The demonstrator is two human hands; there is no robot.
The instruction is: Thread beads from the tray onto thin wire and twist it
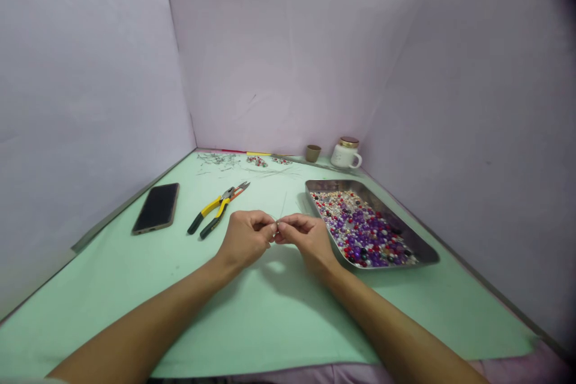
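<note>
My left hand [249, 236] and my right hand [309, 240] meet over the middle of the table, fingertips pinched together. Between them is a thin wire [283, 206], one end of which sticks up past the right fingers. A tiny dark spot shows where the fingertips touch, too small to name. Close to my right hand stands a metal tray [427, 255] of loose purple, red, white and black beads [364, 231]. Left of my left hand lie pliers [220, 209] with yellow and black handles, their jaws pointing away from me.
A phone [157, 208] lies at the left. Along the back are cut wire pieces [218, 159], two small beaded clusters [257, 161] [281, 161], a small brown cup [312, 153] and a lidded white mug [344, 156]. Pale walls [288, 60] enclose the green tabletop [202, 336] on three sides.
</note>
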